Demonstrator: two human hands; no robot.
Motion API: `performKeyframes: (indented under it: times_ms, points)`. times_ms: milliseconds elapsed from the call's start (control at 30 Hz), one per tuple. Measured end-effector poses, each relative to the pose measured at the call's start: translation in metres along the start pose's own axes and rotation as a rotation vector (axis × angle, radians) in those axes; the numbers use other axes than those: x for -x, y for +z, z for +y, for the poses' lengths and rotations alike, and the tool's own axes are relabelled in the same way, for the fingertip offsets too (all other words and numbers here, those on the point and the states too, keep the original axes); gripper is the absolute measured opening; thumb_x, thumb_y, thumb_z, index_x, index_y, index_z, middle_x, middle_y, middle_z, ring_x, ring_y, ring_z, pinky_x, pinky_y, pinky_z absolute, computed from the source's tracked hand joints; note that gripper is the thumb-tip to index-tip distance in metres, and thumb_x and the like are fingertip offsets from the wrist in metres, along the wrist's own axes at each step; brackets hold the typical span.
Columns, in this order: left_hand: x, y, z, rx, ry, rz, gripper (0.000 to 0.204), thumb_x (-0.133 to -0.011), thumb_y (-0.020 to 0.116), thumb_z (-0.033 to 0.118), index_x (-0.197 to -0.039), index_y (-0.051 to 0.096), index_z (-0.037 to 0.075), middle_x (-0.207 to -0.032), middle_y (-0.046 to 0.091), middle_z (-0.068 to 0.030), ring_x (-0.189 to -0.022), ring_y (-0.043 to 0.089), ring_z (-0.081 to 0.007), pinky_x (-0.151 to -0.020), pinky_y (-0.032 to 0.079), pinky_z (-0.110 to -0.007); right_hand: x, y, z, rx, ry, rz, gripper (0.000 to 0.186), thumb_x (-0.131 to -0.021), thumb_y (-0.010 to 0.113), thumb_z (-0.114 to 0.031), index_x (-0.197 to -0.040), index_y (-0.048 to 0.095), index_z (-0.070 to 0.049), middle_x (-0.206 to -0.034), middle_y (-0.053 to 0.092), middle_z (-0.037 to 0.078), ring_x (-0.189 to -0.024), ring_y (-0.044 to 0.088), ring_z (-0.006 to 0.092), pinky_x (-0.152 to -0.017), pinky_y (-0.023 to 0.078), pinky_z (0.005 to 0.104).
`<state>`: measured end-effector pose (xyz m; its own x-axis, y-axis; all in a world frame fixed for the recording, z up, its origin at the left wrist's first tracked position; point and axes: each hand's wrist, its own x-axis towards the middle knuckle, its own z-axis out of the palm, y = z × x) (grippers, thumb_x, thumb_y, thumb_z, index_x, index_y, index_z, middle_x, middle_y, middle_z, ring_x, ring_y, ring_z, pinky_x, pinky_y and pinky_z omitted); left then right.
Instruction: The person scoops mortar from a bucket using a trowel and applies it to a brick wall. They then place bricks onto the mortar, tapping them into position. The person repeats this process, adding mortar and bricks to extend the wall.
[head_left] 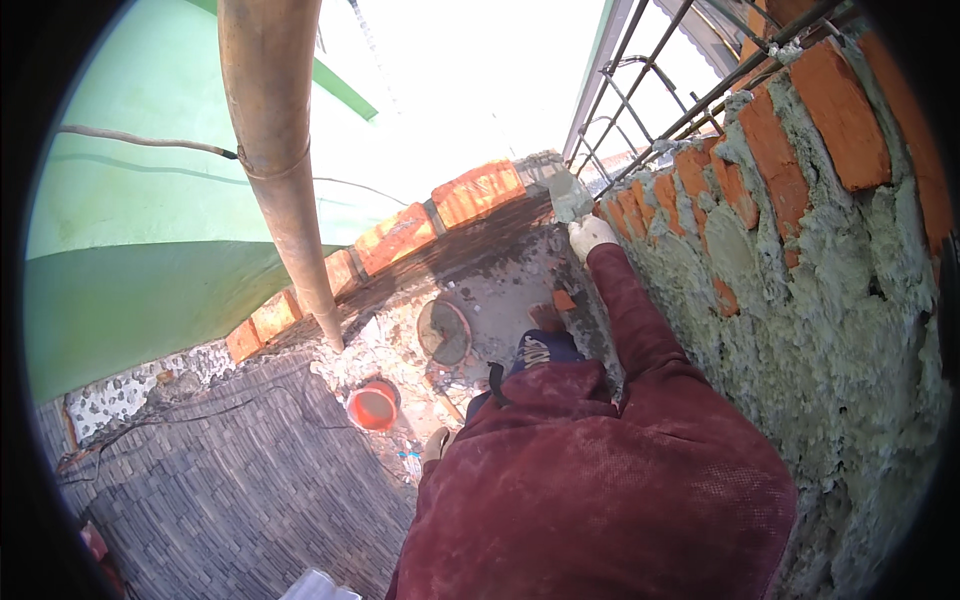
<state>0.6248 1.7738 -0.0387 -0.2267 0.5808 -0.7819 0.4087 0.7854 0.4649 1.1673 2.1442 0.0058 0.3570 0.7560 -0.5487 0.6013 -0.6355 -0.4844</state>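
My right arm, in a maroon sleeve, reaches forward to the corner where a low brick row (478, 194) meets the rough wall on the right. The right hand (591, 236), in a whitish glove, is closed on a trowel (570, 197). Its grey blade lies against the far end of the brick row, beside the wall. Down at my left side, the gloved left hand (437, 443) shows only in part beyond my sleeve. Its fingers are too hidden to tell what they do.
A brick and mortar wall (800, 270) rises close on my right, with steel rebar (650, 85) above it. A round tub (422, 318) and a red bucket (353, 408) stand amid rubble. A thick pole (272, 120) slants down at left, before a green wall (130, 210).
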Motion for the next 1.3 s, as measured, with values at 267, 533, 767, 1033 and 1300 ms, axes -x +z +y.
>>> performKeyframes:
  times_ms: [267,533,767,1033,1300]
  points:
    - [0.019,-0.002,0.026,0.002,0.035,0.137,0.060,-0.095,0.065,0.044,-0.134,0.064,-0.001,-0.132,0.067,-0.0221,-0.123,0.063,-0.0325,-0.108,0.046,-0.040,0.039,-0.029,-0.037,0.262,-0.061,0.034,0.042,-0.096,0.053,-0.031,-0.116,0.067,0.002,-0.116,0.071,0.029,-0.112,0.070,0.0344,-0.095,0.056,0.0454]
    - [0.049,0.030,0.034,0.246,0.029,0.034,0.051,-0.098,0.064,0.034,-0.128,0.064,-0.007,-0.122,0.068,-0.0188,-0.116,0.062,-0.0271,-0.100,0.048,-0.035,-0.028,-0.040,-0.112,0.765,-0.416,0.364,0.036,-0.096,0.058,-0.017,-0.127,0.061,0.003,-0.113,0.071,0.023,-0.105,0.072,0.0364,-0.088,0.058,0.0462]
    - [0.069,0.072,-0.006,0.327,-0.018,0.152,0.053,-0.099,0.063,0.034,-0.134,0.062,-0.006,-0.135,0.065,-0.0213,-0.128,0.059,-0.0300,-0.109,0.045,-0.038,-0.103,-0.033,-0.137,1.212,-0.448,0.040,0.034,-0.096,0.061,-0.033,-0.114,0.078,-0.010,-0.116,0.075,0.016,-0.109,0.072,0.0317,-0.091,0.058,0.0438]
    - [0.057,0.111,-0.098,0.381,-0.114,0.145,0.051,-0.100,0.064,0.035,-0.133,0.063,-0.005,-0.133,0.066,-0.0185,-0.126,0.061,-0.0268,-0.108,0.045,-0.036,0.002,-0.105,-0.217,1.148,-0.503,0.127,0.023,-0.089,0.065,-0.013,-0.107,0.078,-0.006,-0.110,0.075,0.020,-0.103,0.073,0.0360,-0.088,0.059,0.0454]
    - [0.003,0.091,-0.093,0.564,-0.074,0.175,0.054,-0.100,0.067,0.035,-0.135,0.061,-0.006,-0.133,0.066,-0.0167,-0.124,0.060,-0.0241,-0.107,0.045,-0.035,-0.011,-0.079,-0.145,1.326,-0.239,-0.089,0.030,-0.096,0.060,-0.015,-0.122,0.074,-0.007,-0.126,0.072,0.017,-0.117,0.069,0.0381,-0.094,0.059,0.0518]
